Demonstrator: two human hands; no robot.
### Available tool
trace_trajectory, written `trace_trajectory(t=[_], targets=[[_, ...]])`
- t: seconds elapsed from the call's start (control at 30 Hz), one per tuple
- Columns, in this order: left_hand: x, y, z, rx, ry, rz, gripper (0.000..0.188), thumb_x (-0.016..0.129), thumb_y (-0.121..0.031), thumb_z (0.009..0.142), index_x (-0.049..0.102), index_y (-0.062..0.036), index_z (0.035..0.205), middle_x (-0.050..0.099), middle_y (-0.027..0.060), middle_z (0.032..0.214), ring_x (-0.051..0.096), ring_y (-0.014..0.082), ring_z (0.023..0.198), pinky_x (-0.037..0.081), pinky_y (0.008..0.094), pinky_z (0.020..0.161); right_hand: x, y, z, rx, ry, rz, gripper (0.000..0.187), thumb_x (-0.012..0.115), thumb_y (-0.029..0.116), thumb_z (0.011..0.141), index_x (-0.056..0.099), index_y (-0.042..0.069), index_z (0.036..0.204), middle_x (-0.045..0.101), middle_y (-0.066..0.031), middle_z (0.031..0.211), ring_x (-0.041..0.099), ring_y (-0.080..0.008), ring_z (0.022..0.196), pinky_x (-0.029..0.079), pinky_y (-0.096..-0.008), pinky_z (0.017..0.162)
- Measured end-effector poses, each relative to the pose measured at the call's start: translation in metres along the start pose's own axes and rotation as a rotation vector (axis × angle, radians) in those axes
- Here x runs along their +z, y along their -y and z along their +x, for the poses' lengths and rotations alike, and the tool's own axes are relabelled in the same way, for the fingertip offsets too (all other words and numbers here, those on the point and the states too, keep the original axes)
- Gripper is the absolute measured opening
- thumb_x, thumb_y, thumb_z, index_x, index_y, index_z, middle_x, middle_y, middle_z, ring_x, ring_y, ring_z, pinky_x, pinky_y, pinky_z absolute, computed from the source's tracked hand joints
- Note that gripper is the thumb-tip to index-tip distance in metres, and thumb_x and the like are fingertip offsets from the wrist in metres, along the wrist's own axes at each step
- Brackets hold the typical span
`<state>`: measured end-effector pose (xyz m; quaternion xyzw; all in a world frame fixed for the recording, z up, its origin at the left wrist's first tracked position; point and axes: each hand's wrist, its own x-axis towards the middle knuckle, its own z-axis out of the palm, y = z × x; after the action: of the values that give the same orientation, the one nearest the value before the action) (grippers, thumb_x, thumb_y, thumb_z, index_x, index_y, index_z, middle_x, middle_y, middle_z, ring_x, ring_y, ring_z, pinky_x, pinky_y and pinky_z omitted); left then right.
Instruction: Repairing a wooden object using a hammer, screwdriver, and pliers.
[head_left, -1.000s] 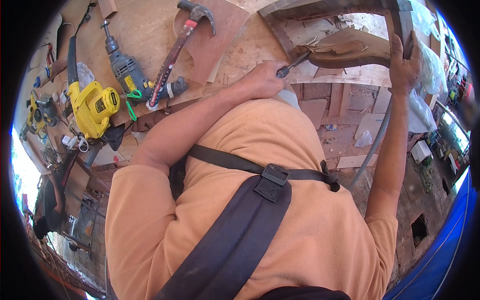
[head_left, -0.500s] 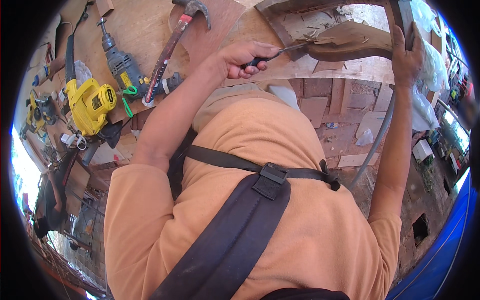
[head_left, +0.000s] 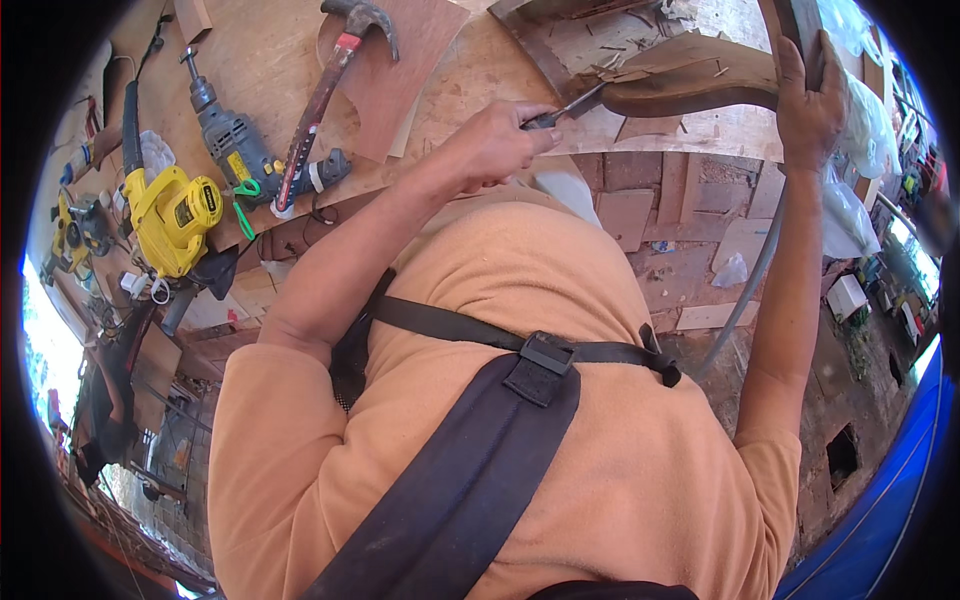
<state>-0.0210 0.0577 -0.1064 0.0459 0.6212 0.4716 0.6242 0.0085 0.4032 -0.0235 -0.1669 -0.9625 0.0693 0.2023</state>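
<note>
Nearest, I see a black strap (head_left: pixel 450 470) across an orange shirt (head_left: pixel 650 460). Left hand (head_left: pixel 497 143): fingers curled round a dark-handled bladed tool (head_left: pixel 582 102), tip by the curved wooden rail (head_left: pixel 690 88)'s left end, contact unclear. Right hand (head_left: pixel 812 108): thumb and fingers wrapped on the dark upright (head_left: pixel 797 35) at its right end. Rail's near the bench (head_left: pixel 275 50)'s front edge. Hammer (head_left: pixel 318 115), grey drill (head_left: pixel 235 135), yellow blower (head_left: pixel 172 222) off left.

Beyond the left hand (head_left: pixel 505 142), a smooth metal blade (head_left: pixel 583 101) and rough wooden frame (head_left: pixel 700 94); to that hand's left, a glossy plastic blower (head_left: pixel 172 228).
</note>
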Motion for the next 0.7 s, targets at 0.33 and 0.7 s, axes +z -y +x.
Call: trace_trajectory(t=[0.33,0.7], targets=[[0.021,0.015,0.004,0.073,-0.104,0.029,0.051,0.065,-0.029,0.091,0.059,-0.0040,0.135,0.059,0.0073,0.067,0.052,0.0158,0.052,0.045,0.0330,0.053,0.000,0.000,0.000,-0.029,-0.037,0.025,0.063,0.072,0.054,0.086,0.064,0.009,0.129,0.066,-0.0194,0.123,0.062,-0.0349,0.116,0.046,-0.0407,0.100],[0.056,0.069,0.024,0.287,-0.262,0.054,0.040,0.066,-0.032,0.090,0.059,0.0023,0.110,0.065,0.0224,0.093,0.064,0.0333,0.088,0.049,0.0411,0.079,-0.001,-0.010,0.007,-0.052,0.003,0.029,0.064,0.072,0.053,0.086,0.064,0.008,0.130,0.067,-0.0188,0.123,0.064,-0.0316,0.115,0.047,-0.0383,0.099]])
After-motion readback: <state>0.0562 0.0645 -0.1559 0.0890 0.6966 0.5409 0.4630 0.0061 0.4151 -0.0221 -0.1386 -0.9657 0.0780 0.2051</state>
